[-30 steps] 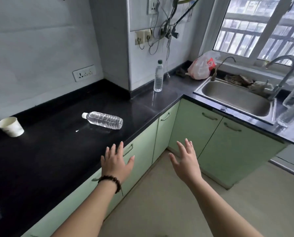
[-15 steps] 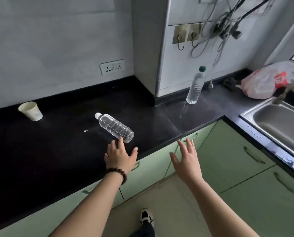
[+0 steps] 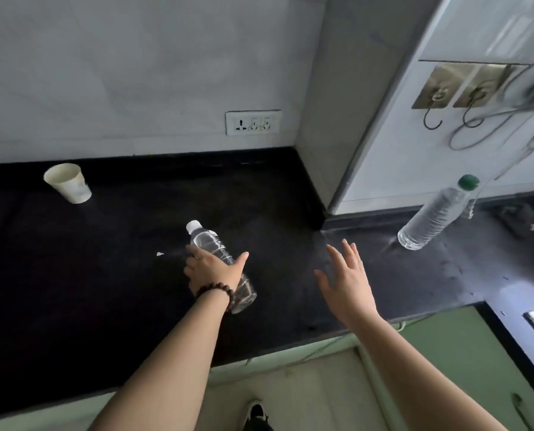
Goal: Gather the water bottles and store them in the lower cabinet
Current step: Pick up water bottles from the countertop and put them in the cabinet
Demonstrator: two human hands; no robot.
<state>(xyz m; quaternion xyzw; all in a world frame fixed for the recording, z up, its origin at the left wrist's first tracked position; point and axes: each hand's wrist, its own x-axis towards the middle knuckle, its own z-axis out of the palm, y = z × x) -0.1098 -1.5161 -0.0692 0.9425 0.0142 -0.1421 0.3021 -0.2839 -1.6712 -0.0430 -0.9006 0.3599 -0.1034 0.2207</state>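
The black bench (image 3: 88, 275) fills the left and centre of the frame, with pale green lower cabinet (image 3: 464, 343) fronts along its lower edge at the lower right.

Both forearms enter from the bottom edge and extend up over the bench. The left hand (image 3: 211, 270), wearing a dark beaded bracelet (image 3: 217, 295) at the wrist, lies palm down over the white-capped bottle (image 3: 216, 253) in the centre of the frame; fingers curl over one side and the thumb runs along the other, gripping the middle of the body. The right hand (image 3: 346, 284), centre right, is held above the bench with fingers straight and spread, holding nothing.

The white-capped bottle lies on its side on the bench. Its long axis runs diagonally: cap toward the upper left, base toward the lower right.

The green-capped bottle (image 3: 432, 217) stands on the bench at the right of the frame, cap uppermost.

A paper cup (image 3: 68, 183) stands at the upper left of the bench.
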